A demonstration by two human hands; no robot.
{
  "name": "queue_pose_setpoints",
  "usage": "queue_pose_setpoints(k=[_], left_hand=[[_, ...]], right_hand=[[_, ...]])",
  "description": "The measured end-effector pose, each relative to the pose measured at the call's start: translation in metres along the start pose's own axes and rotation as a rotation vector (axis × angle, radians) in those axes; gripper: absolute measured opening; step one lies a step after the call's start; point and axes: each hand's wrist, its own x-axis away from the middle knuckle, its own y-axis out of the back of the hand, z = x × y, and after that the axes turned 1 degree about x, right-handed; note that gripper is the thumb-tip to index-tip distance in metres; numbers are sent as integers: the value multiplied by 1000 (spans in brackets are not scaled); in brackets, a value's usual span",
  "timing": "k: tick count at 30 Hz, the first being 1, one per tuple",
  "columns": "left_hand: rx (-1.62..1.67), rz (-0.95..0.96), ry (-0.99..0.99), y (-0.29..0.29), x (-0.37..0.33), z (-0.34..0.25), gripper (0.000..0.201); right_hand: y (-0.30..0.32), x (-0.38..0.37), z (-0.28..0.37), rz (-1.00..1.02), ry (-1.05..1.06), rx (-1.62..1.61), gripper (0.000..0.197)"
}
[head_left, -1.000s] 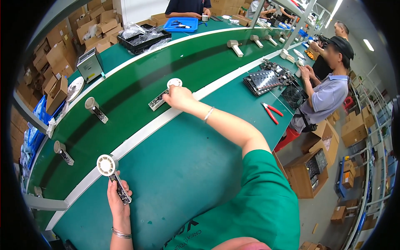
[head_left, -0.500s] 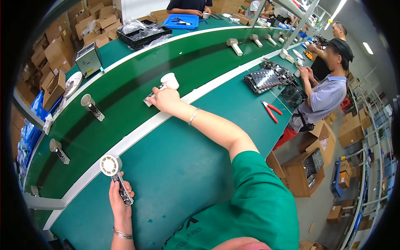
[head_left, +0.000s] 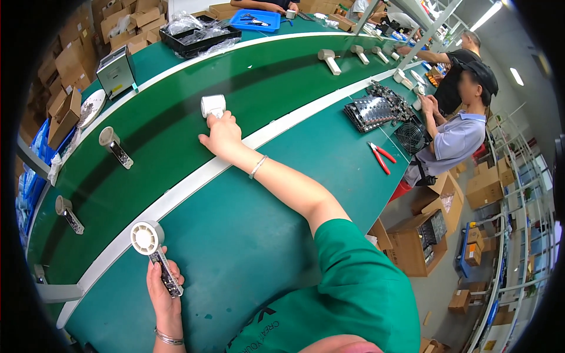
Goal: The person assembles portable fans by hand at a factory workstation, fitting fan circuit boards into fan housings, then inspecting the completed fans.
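Since the white fan [head_left: 213,106] has swung head-outward just beyond my right hand [head_left: 223,137], whose grip I cannot tell, I judge its repositioning underway while my left hand [head_left: 163,281] clasps a second fan [head_left: 149,240].

There on the belt [head_left: 170,138], your right hand [head_left: 222,135] blotted out most of the white fan's [head_left: 212,105] handle, leaving the grip impossible to read, while your left hand [head_left: 159,287] masked part of the near fan's [head_left: 149,240] handle and the bottom edge chopped off your left forearm [head_left: 168,322]! Far left, a grey frame bar [head_left: 62,292] hid part of another device [head_left: 40,272], and up top the edge cut off a dark-sleeved person [head_left: 256,5], the tools [head_left: 258,23] in that blue tray [head_left: 237,19] too small to name!
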Motion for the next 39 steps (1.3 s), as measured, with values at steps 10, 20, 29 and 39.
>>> queue_pose_setpoints(k=[10, 20, 29, 39], left_hand=[[64, -45, -60, 0, -3, 6, 44], [-101, -19, -114, -11, 0, 2, 48], [-34, -14, -107, -4, -1, 6, 44], [-124, -65, -159, -10, -1, 10, 45]], right_hand=[[9, -2, -17, 39, 93, -309, 33], [50, 13, 15, 639, -402, -1097, 34], [52, 69, 42, 806, -421, -1354, 33], [45, 109, 56, 1069, -431, -1484, 32]])
